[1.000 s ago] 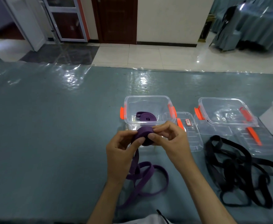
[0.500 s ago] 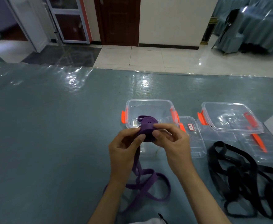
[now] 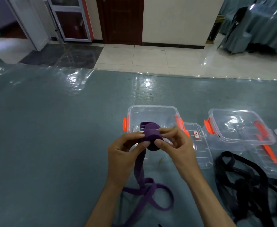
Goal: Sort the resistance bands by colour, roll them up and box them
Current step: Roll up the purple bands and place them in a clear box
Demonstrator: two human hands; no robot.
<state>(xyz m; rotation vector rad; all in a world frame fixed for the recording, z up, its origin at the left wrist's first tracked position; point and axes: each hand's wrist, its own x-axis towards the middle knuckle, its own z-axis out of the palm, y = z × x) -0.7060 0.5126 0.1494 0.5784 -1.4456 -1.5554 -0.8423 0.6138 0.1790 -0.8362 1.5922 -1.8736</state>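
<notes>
One teal tabletop (image 3: 52, 136) carried everything. Two clear boxes with orange latches stood on it: the left box (image 3: 152, 112) held one rolled purple band (image 3: 148, 125), the right box (image 3: 239, 126) sat beside a tangle of black bands (image 3: 249, 185). Two hands made the grip: left hand (image 3: 123, 154) and right hand (image 3: 177, 146) both pinched one purple roll (image 3: 151, 140), its loose tail trailing onto the tabletop.
</notes>
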